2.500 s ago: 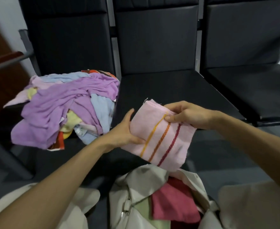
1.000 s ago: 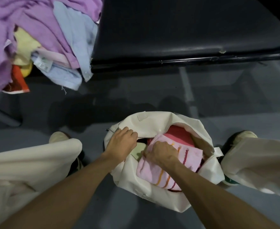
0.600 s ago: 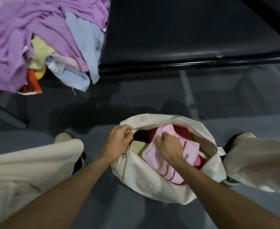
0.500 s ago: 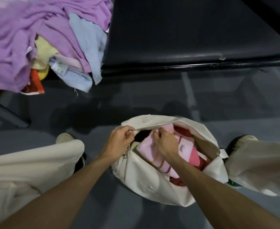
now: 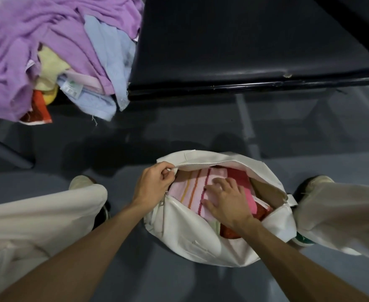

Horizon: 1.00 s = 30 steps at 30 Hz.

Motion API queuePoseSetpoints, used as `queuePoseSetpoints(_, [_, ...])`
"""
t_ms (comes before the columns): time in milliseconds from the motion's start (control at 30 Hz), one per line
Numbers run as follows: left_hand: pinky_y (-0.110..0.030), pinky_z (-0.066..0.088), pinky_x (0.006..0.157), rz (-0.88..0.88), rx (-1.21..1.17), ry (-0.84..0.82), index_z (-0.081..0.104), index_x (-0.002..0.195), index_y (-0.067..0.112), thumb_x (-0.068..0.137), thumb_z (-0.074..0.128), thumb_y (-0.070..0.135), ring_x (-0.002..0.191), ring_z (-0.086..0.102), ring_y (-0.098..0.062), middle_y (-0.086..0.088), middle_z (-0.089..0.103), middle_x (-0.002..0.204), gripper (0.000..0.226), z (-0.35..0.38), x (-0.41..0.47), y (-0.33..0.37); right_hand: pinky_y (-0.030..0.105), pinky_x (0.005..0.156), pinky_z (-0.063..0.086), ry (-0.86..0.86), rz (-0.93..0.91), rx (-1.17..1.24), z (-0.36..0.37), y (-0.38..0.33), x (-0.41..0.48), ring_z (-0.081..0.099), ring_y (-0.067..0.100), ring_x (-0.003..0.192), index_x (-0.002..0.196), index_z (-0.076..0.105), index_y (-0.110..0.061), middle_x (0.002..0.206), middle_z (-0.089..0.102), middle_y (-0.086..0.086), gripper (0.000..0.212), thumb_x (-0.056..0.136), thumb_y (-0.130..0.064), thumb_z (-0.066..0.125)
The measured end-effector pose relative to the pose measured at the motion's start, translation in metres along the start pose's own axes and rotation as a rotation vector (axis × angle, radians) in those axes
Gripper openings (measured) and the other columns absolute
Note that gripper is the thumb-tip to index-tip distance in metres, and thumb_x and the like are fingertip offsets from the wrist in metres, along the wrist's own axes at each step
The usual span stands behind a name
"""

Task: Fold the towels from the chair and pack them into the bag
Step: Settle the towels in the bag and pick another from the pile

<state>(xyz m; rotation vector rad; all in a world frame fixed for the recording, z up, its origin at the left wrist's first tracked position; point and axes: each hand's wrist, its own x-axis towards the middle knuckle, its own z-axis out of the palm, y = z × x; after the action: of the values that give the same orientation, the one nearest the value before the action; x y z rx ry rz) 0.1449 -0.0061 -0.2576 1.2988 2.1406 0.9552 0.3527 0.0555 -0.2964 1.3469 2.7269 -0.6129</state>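
Floor: under you, a smooth grey floor (image 5: 201, 131), crossed by one paler stripe (image 5: 244, 120).
Seating: ahead of you, a black padded vinyl seat (image 5: 244, 40), its front edge glossy.
Left: a dark slanted metal leg (image 5: 7, 153).

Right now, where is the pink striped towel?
The pink striped towel lies inside the white bag on the floor, lower centre of the head view, under the flat right hand; the left hand grips the bag's rim.

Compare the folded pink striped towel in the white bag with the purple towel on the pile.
The pink striped towel lies folded flat; the purple towel is crumpled. The pink one sits inside the white bag under the flat fingers of the right hand; the purple one drapes over the heap of towels, untouched. The pink one carries orange and red stripes; the purple one is plain. Both are soft cloth.
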Motion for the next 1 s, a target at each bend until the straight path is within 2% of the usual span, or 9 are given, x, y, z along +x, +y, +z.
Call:
queuePoseSetpoints(100, [-0.045,0.054,0.069,0.018,-0.004,0.001,0.07,0.093,0.017,0.088,0.065,0.015,0.072,0.061,-0.021,-0.002,0.064,0.075,0.008,0.004,-0.003,0.001,0.038,0.117,0.023,-0.147,0.087,0.187,0.01,0.004,-0.003,0.026,0.023,0.139,0.143,0.042,-0.028,0.152,0.031,0.001,0.052,0.095,-0.044,0.052])
queuePoseSetpoints(233, [-0.041,0.055,0.076,0.042,0.031,-0.067,0.07,0.1,0.015,0.09,0.063,0.015,0.079,0.061,-0.014,0.007,0.062,0.081,0.012,0.01,-0.008,0.002,0.034,0.116,0.029,-0.121,-0.003,0.308,0.025,-0.014,0.015,0.038,0.021,0.136,0.137,0.053,-0.023,0.15,0.04,0.003,0.048,0.092,-0.036,0.062])
queuePoseSetpoints(367, [-0.039,0.055,0.082,0.035,0.071,-0.147,0.068,0.104,0.019,0.092,0.061,0.023,0.085,0.062,-0.01,0.007,0.066,0.088,0.014,0.01,-0.009,-0.008,0.034,0.117,0.027,-0.205,-0.08,0.208,0.023,-0.01,0.025,0.031,0.016,0.142,0.143,0.046,-0.024,0.152,0.04,0.0,0.048,0.098,-0.04,0.05])
queuePoseSetpoints(500, [-0.036,0.054,0.087,-0.018,0.164,-0.312,0.062,0.115,0.029,0.095,0.056,0.035,0.092,0.06,-0.004,0.012,0.064,0.1,0.022,0.004,-0.003,-0.006,0.037,0.118,0.025,-0.351,-0.084,0.161,-0.005,0.005,0.017,0.026,0.018,0.145,0.15,0.03,-0.031,0.161,0.02,-0.002,0.054,0.1,-0.038,0.046])
queuePoseSetpoints(600, [-0.031,0.049,0.089,-0.033,0.288,-0.477,0.052,0.132,0.026,0.096,0.054,0.035,0.096,0.057,-0.008,0.007,0.06,0.106,0.037,-0.007,0.005,0.015,0.036,0.111,0.036,-0.392,-0.066,0.022,-0.036,0.009,0.006,0.043,0.024,0.134,0.147,0.037,-0.027,0.151,0.039,0.002,0.05,0.099,-0.034,0.048])
queuePoseSetpoints(700, [-0.03,0.048,0.089,0.024,0.382,-0.587,0.05,0.134,0.023,0.094,0.054,0.032,0.094,0.057,-0.012,0.007,0.059,0.103,0.041,-0.027,0.012,0.045,0.038,0.105,0.039,-0.487,0.003,-0.086,-0.07,0.008,-0.002,0.052,0.026,0.121,0.132,0.055,-0.023,0.129,0.058,0.003,0.045,0.095,-0.049,0.049])
queuePoseSetpoints(733, [-0.028,0.047,0.087,0.048,0.379,-0.608,0.053,0.132,0.023,0.095,0.054,0.03,0.093,0.058,-0.011,0.006,0.061,0.105,0.038,-0.034,0.013,0.056,0.039,0.104,0.04,-0.47,0.005,-0.065,-0.083,0.005,-0.004,0.054,0.027,0.118,0.125,0.061,-0.021,0.123,0.061,0.003,0.043,0.092,-0.048,0.054])
queuePoseSetpoints(833, [-0.021,0.045,0.082,0.161,0.345,-0.586,0.062,0.122,0.024,0.094,0.056,0.027,0.092,0.059,-0.008,0.006,0.063,0.108,0.029,-0.057,0.013,0.088,0.04,0.098,0.045,-0.299,-0.078,-0.031,-0.118,-0.005,-0.002,0.059,0.03,0.111,0.107,0.07,-0.009,0.116,0.067,0.009,0.024,0.088,-0.016,0.059])
queuePoseSetpoints(1000, [-0.019,0.045,0.075,0.256,0.243,-0.408,0.067,0.111,0.023,0.095,0.057,0.023,0.072,0.059,0.003,0.006,0.069,0.097,0.019,-0.105,0.017,0.125,0.036,0.086,0.05,-0.149,-0.16,-0.143,-0.2,-0.051,0.003,0.065,0.027,0.092,0.101,0.071,-0.012,0.103,0.071,0.006,0.024,0.094,-0.017,0.048])
